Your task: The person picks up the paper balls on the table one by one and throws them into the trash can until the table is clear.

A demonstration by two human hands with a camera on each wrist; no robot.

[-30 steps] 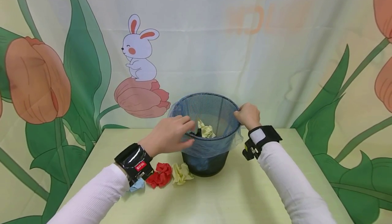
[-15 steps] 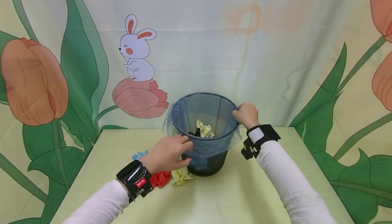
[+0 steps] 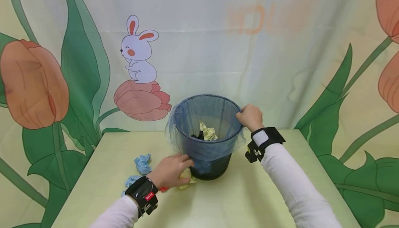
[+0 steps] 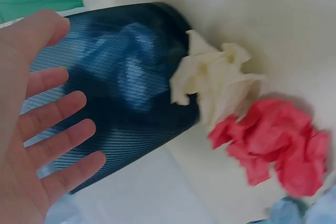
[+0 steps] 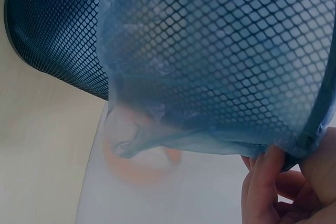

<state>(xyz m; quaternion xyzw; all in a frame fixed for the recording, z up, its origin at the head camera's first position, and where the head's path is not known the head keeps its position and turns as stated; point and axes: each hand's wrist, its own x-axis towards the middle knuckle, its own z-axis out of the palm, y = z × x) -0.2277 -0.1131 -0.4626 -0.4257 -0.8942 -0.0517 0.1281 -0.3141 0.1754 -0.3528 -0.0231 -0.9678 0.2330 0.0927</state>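
Observation:
A dark mesh wastebasket (image 3: 215, 169) lined with a thin bluish plastic bag (image 3: 204, 151) stands upright on the table. My right hand (image 3: 251, 118) grips its rim on the right side, fingers curled over the bag's edge. Left of the basket, my left hand (image 3: 171, 171) hovers palm down with fingers spread, holding nothing. Under its fingertips lies a crumpled pale yellow paper ball (image 4: 218, 77) at the basket's base. Beside that is a red paper ball (image 4: 281, 145), mostly hidden by the left hand in the head view. Inside the basket sit another yellow paper ball (image 3: 209, 133) and something small and black (image 3: 199, 135).
Crumpled blue paper balls (image 3: 143, 163) lie left of the left hand, partly behind the wrist strap (image 3: 142, 195). The pale table (image 3: 230, 203) ends at a printed curtain (image 3: 202, 55) just behind the basket.
My left hand has come down from the basket's left rim to the yellow paper ball at its base, uncovering blue paper balls. My right hand keeps its grip on the rim.

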